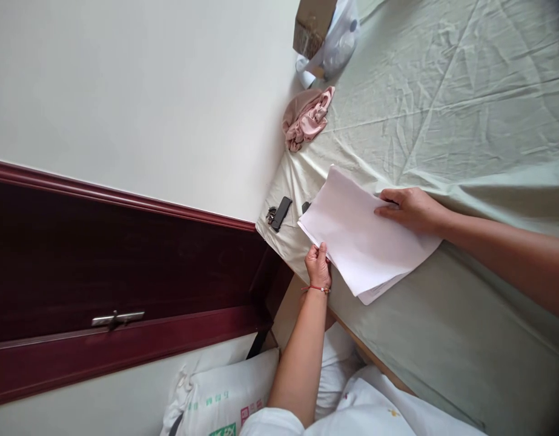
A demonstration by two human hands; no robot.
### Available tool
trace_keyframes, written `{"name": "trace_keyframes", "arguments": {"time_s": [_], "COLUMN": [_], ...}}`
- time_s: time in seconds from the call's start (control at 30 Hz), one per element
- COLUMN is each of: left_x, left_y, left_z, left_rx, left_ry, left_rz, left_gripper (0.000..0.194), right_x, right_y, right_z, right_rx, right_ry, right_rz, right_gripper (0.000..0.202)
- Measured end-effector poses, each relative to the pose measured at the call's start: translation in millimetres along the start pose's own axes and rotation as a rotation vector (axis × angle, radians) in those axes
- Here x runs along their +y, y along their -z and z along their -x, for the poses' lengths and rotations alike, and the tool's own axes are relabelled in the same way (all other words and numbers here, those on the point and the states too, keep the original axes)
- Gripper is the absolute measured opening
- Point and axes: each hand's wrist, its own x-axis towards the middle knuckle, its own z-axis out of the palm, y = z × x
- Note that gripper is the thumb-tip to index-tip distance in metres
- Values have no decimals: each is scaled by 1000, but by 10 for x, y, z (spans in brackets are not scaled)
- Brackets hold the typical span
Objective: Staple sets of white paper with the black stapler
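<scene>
A small stack of white paper sheets (365, 236) is held tilted over the near edge of a surface covered with pale green cloth (397, 127). My left hand (318, 266), with a red string bracelet at the wrist, pinches the lower left edge of the stack, thumb on top. At the opposite edge, my right hand (410, 209) grips the sheets with its thumb and finger on the top page; its other fingers are partly hidden. A lower sheet sticks out slightly at the bottom.
A black object (282, 213) with keys lies at the cloth's left corner. Farther back are a crumpled pink cloth (307, 118) and a cardboard box (313, 27) beside a plastic bag (340, 45). A dark red door (115, 260) and a white sack (229, 393) are at left.
</scene>
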Motion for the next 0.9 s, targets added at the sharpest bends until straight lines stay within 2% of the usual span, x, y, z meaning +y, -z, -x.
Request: {"name": "trace_keyframes", "arguments": {"time_s": [0.2,0.4,0.57,0.9], "left_x": [46,-47,-107,-67], "left_y": [4,7,28,10], "left_z": [27,-16,-75,-39], "left_rx": [29,36,41,91], "left_ry": [19,-18,-76,-54], "left_rz": [50,27,11,-3], "left_gripper": [44,37,39,38], "right_x": [-18,-66,-71,-55], "right_y": [15,22,25,12], "right_z": [26,36,34,16], "right_rx": [-16,13,41,23], "right_ry": [39,20,-18,-20], "right_rz": [45,91,108,146], "right_gripper": [24,22,20,19]}}
